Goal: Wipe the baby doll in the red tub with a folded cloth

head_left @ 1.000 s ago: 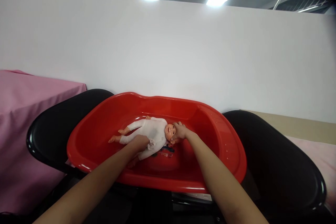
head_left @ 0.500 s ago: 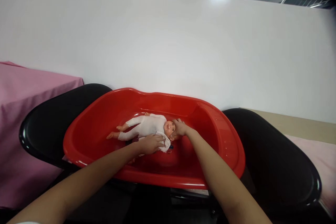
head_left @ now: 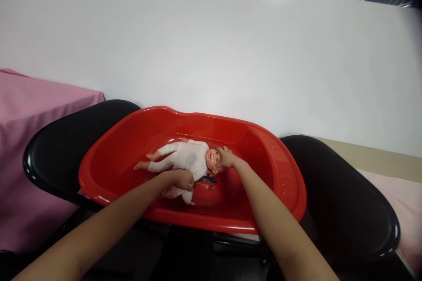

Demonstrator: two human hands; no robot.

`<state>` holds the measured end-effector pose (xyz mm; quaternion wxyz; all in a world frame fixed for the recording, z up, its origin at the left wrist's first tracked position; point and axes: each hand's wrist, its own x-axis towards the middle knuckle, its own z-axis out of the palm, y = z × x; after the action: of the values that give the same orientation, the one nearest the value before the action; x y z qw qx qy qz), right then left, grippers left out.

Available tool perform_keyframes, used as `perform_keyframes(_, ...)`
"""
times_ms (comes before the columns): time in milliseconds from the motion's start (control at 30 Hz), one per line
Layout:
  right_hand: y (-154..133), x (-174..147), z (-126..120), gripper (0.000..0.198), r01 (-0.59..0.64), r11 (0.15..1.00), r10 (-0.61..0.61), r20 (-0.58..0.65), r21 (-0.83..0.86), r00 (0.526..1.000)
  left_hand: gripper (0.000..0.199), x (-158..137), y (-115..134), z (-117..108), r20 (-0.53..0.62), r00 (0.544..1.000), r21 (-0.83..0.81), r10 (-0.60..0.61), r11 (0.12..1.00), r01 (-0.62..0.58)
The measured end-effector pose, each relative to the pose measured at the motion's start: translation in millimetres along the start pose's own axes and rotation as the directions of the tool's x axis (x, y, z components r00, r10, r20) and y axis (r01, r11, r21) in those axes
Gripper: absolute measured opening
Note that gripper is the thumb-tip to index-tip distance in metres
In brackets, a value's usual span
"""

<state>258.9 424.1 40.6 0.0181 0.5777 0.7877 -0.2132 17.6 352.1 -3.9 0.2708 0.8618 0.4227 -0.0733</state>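
A baby doll (head_left: 189, 158) in a white suit lies on its back in a red baby bath (head_left: 288, 175), feet to the left and head to the right. My right hand (head_left: 227, 158) is wrapped round the doll's head, fingers over the top and thumb by the near side. Beside the doll's near flank is my left hand (head_left: 184, 179), closed, with a white cloth (head_left: 187, 196) hanging below it. My left forearm and hand hide the doll's near side. Dark printed marks (head_left: 207, 181) show on the bath's floor below the doll's neck.
Black side panels flank the bath, one on the left (head_left: 66, 149) and one on the right (head_left: 349, 197). A pink-covered table (head_left: 42, 101) stands at far left, pale pink cloth (head_left: 392, 193) lies at far right. A white wall (head_left: 211, 52) rises behind.
My left hand has moved left and toward me with the cloth, from the doll's neck to its near side. My right hand stays on the head. The view has tipped slightly downward.
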Motion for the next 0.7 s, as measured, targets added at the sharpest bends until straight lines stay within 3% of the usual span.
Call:
perform_keyframes(67, 1.8, 1.9, 1.4, 0.101, -0.003, 1.0, 0.003, 0.001, -0.002, 1.0, 0.027, -1.4, 2.8, -11.4, -0.226, 0.974, 0.004, -0.005, 1.0, 0.007)
perform_keyframes(133, 3.4, 3.6, 2.7, 0.102, -0.004, 1.0, 0.005, 0.001, -0.009, 1.0, 0.038, -1.8, 6.1, -20.1, -0.426, 0.905, 0.006, 0.002, 1.0, 0.0)
perform_keyframes(200, 3.7, 4.3, 3.3, 0.104, -0.003, 1.0, 0.003, 0.0, -0.01, 1.0, 0.043, -0.7, 7.3, -22.7, -0.529, 0.849, 0.001, 0.018, 1.0, -0.021)
perform_keyframes(267, 2.7, 3.5, 2.8, 0.104, 0.001, 1.0, -0.001, -0.003, -0.007, 1.0, 0.04, 1.9, 5.0, -18.7, -0.496, 0.867, -0.004, 0.037, 0.999, -0.045)
perform_keyframes(400, -0.4, -0.3, 0.1, 0.101, 0.001, 1.0, -0.001, -0.003, -0.004, 1.0, 0.022, 9.0, -7.2, -1.5, -0.143, 0.989, 0.0, -0.023, 1.0, 0.023)
perform_keyframes(500, -1.0, -1.8, -1.3, 0.095, 0.015, 1.0, -0.015, -0.006, -0.012, 1.0, 0.014, 9.0, -15.9, 5.1, 0.002, 0.995, 0.05, -0.103, 0.993, 0.103)
perform_keyframes(600, -0.2, -0.7, -0.8, 0.093, 0.024, 1.0, -0.024, -0.001, -0.014, 1.0, 0.016, 2.5, -19.3, 0.2, -0.036, 0.992, -0.018, -0.122, 0.992, 0.121)
perform_keyframes(667, 0.4, 0.8, 0.6, 0.093, 0.009, 1.0, -0.009, -0.001, -0.013, 1.0, 0.019, -1.9, -18.6, -7.6, -0.156, 0.976, -0.146, -0.154, 0.981, 0.131)
perform_keyframes(700, 0.6, 1.7, 1.5, 0.094, 0.002, 1.0, -0.002, -0.003, -0.011, 1.0, 0.021, -2.9, -17.8, -12.2, -0.268, 0.941, -0.23, -0.206, 0.962, 0.145)
